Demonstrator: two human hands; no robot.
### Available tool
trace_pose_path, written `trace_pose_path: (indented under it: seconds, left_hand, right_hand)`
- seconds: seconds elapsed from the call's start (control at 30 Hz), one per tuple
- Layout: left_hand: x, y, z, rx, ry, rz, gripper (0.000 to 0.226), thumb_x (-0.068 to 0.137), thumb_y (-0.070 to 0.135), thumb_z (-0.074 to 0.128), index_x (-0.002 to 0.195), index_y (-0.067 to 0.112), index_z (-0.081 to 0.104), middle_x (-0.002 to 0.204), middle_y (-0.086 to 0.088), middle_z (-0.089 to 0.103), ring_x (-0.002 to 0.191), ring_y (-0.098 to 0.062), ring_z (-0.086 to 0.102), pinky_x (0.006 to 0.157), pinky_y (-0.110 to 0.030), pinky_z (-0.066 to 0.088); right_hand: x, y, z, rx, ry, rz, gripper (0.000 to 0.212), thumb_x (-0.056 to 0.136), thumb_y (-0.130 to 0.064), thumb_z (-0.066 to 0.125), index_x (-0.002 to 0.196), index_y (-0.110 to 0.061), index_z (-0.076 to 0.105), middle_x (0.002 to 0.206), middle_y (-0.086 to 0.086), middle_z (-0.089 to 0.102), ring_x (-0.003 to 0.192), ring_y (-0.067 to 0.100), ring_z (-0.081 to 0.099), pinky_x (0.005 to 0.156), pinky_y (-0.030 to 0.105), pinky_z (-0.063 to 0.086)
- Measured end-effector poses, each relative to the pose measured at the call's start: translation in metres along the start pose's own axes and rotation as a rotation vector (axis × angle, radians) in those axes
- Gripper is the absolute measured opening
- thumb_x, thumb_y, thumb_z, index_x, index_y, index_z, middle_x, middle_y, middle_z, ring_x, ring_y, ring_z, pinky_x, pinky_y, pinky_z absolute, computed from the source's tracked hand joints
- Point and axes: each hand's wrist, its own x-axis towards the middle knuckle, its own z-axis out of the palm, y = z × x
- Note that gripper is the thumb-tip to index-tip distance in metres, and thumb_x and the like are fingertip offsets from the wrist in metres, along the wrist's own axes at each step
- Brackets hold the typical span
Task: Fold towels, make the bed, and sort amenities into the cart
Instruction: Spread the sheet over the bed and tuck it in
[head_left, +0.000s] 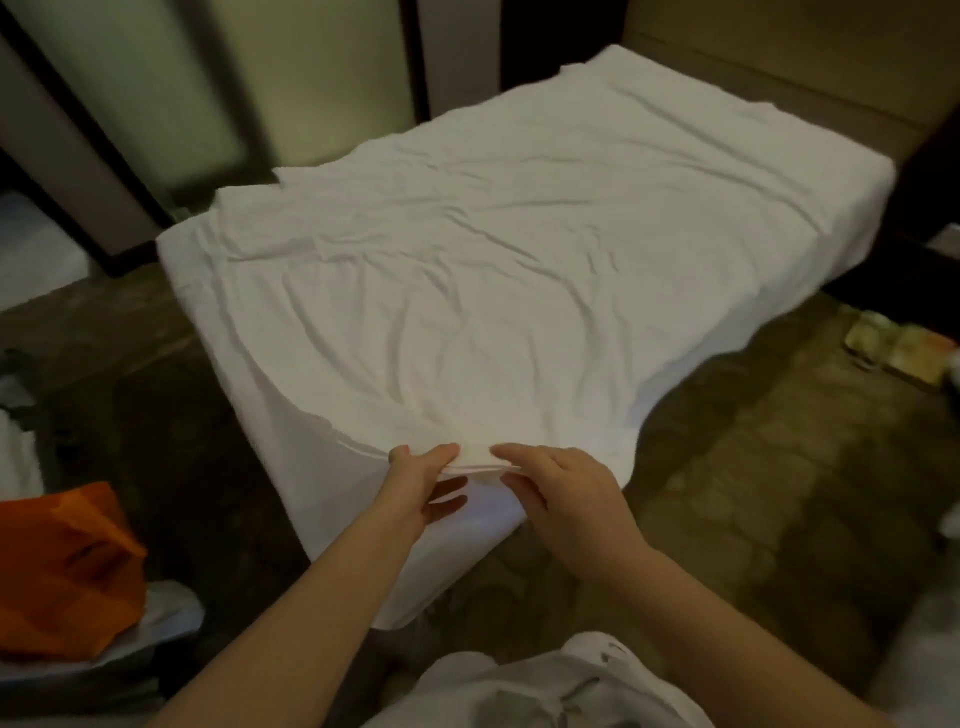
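Wrinkled white fabric bed sheet (493, 260) lies spread over the white-covered mattress (311, 467), stretching away from both hands. Left hand (423, 486) and right hand (566, 499) pinch its near hem, close together. Likely light and limp (zero stiffness), so grip the hem wider apart.

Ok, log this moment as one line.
phase: bedmaking | sheet: wrinkled, spread over bed | left hand: pinches near edge | right hand: pinches near edge

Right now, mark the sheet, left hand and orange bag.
sheet (519, 260): head view, wrinkled middle of its top.
left hand (418, 486): head view, middle of the hand, which pinches the sheet's near edge.
orange bag (62, 566): head view, middle of its creased side.
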Motion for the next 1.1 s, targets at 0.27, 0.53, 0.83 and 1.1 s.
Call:
trace_pose_path:
  seconds: [0.27,0.53,0.83,1.1]
  left_hand:
    - [-0.015,-0.029,-0.040,0.023,-0.185,-0.049,0.045,0.091,0.003,0.057,0.133,-0.006,0.040,0.102,-0.018,0.061,0.083,-0.024,0.061,0.056,-0.030,0.053]
    - [-0.063,-0.065,-0.063,-0.042,-0.141,-0.023,0.070,0.091,0.001,0.057,0.146,0.023,0.020,0.127,-0.022,0.046,0.101,-0.032,0.057,0.070,-0.038,0.054]
    - [-0.114,-0.097,-0.072,-0.066,-0.205,-0.039,0.026,0.095,0.006,0.052,0.121,0.003,0.052,0.106,-0.014,0.061,0.088,-0.023,0.061,0.062,-0.030,0.052]
    - [-0.138,-0.106,-0.074,-0.115,-0.340,-0.232,0.025,0.093,0.014,0.058,0.113,-0.001,0.057,0.103,-0.017,0.064,0.084,-0.027,0.064,0.049,-0.031,0.056]
  right_hand:
    - [-0.087,-0.061,0.042,-0.163,0.260,0.212,0.053,0.100,-0.041,0.031,0.087,-0.016,0.075,0.081,-0.004,0.073,0.070,0.010,0.069,0.074,0.011,0.043]
    - [-0.129,-0.098,0.046,-0.166,0.303,0.233,0.029,0.085,-0.030,0.049,0.083,-0.017,0.076,0.077,-0.006,0.073,0.068,0.009,0.068,0.073,0.014,0.044]
    - [-0.177,-0.116,0.049,-0.148,0.296,0.366,0.018,0.065,-0.008,0.085,0.078,-0.014,0.074,0.068,-0.004,0.068,0.059,0.012,0.059,0.059,0.012,0.037]
    - [-0.192,-0.128,0.047,-0.063,0.280,0.379,0.017,0.070,-0.003,0.081,0.079,-0.012,0.071,0.071,-0.002,0.069,0.058,0.009,0.062,0.062,0.002,0.033]
